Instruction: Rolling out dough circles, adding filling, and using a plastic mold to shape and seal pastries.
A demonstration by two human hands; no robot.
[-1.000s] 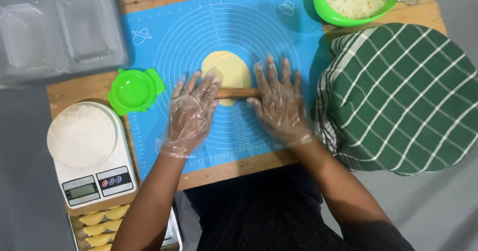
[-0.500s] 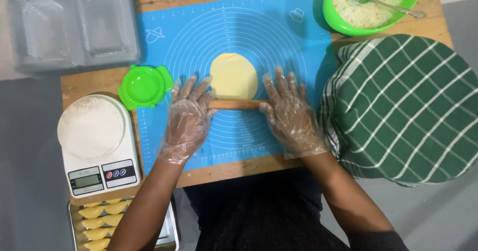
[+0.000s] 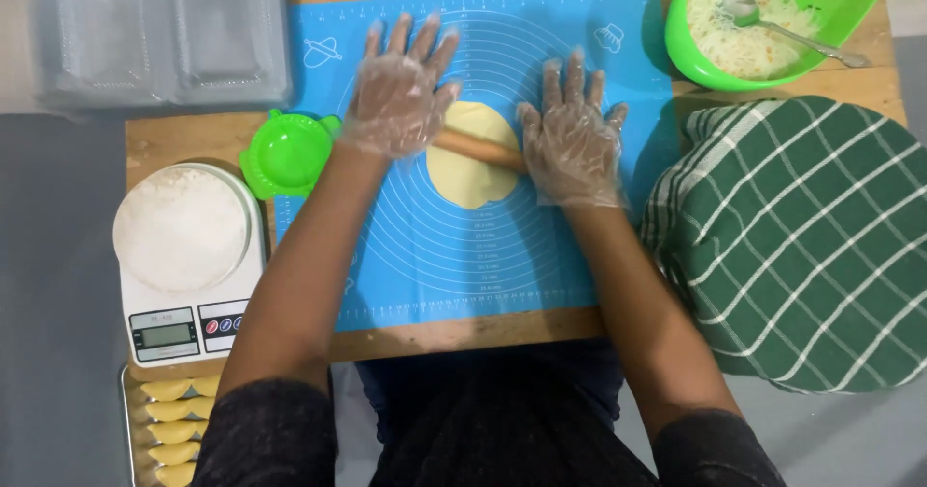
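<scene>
Around my work I saw a green plastic dumpling press (image 3: 288,154), a white kitchen scale with flour (image 3: 188,260), a green bowl of shredded filling (image 3: 772,24) and a green checked cloth (image 3: 792,246). My left hand (image 3: 399,91) and right hand (image 3: 572,139), gloved, lay flat with fingers spread on the wooden rolling pin (image 3: 480,148), across the yellow dough round (image 3: 470,164) on the blue silicone mat (image 3: 454,236).

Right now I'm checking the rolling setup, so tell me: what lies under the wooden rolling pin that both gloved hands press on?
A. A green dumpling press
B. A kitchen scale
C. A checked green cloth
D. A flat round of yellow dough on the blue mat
D: the rolling pin lies across the yellow dough round on the blue mat, with the left hand and right hand flat on its ends.
</scene>
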